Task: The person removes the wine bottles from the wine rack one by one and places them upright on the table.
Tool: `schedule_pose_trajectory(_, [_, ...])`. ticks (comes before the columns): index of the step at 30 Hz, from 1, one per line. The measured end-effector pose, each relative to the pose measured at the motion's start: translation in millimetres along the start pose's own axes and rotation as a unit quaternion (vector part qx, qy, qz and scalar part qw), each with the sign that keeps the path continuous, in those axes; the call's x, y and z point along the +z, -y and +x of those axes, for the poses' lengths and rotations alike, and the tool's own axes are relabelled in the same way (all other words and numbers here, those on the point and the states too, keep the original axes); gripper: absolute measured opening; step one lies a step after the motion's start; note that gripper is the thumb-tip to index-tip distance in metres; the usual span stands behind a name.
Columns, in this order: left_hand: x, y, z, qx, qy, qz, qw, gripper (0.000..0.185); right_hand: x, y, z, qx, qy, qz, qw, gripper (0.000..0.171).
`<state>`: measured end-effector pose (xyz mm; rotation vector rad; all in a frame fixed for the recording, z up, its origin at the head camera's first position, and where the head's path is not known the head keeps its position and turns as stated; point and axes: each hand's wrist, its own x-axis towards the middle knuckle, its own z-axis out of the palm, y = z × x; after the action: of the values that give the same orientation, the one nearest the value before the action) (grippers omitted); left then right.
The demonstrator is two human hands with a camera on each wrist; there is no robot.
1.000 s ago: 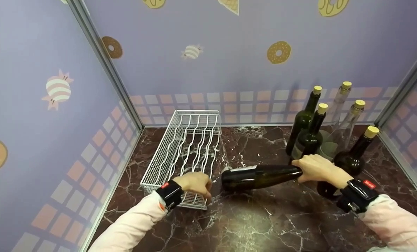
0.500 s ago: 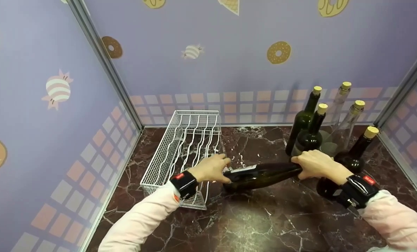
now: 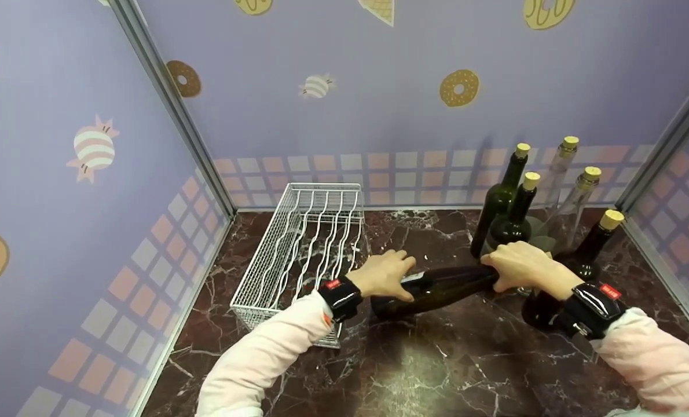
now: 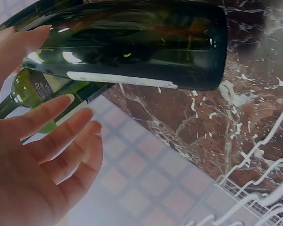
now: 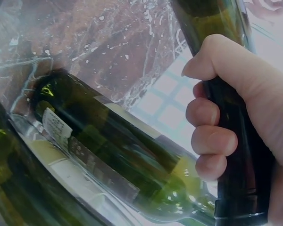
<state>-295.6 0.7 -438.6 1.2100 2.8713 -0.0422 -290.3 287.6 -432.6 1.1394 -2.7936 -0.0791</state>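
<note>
A dark green wine bottle (image 3: 437,292) lies on its side in the head view, its base toward the left. My right hand (image 3: 524,267) grips its neck; the right wrist view shows the fingers curled round the dark neck (image 5: 240,155). Over the bottle's body, my left hand (image 3: 384,275) reaches with its fingers spread. In the left wrist view that hand (image 4: 47,146) is open beside the bottle's body (image 4: 146,47), the thumb overlapping the glass. A white wire rack (image 3: 263,255) with wavy bars stands left of the bottle, behind the left forearm.
Several corked bottles stand at the right: green ones (image 3: 498,202), clear ones (image 3: 576,202) and a dark one (image 3: 593,246) nearest the right sleeve. The marble-patterned table (image 3: 414,370) meets a purple back wall (image 3: 391,127) and a left side panel (image 3: 43,202).
My left hand has moved from the rack's front end rightward to over the bottle's body, its fingers spreading. The right hand keeps its grip on the neck, nearly in place.
</note>
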Motion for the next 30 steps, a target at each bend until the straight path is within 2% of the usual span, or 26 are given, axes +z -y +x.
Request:
schedule_pose_trajectory(8, [2.2, -9.0, 14.5, -0.015, 0.009, 0.002, 0.9998, 0.073, -13.9, -2.0, 5.8, -0.005, -0.002, -0.016, 1.0, 0.028])
schedule_pose_trajectory(22, [14.9, -8.7, 27.8, -0.01, 0.016, 0.0, 0.9998, 0.076, -21.8, 1.0, 12.2, -0.006, 0.014, -0.023, 1.0, 0.027])
schedule_pose_trajectory(26, [19.4, -11.0, 32.0, -0.005, 0.025, -0.01, 0.9996, 0.079, -23.0, 2.9, 13.4, -0.004, 0.02, -0.019, 1.0, 0.028])
schedule_pose_trajectory(30, [24.6, -14.1, 36.6, -0.003, 0.032, -0.043, 0.9986, 0.084, -24.2, 3.5, 13.7, -0.002, 0.026, -0.014, 1.0, 0.028])
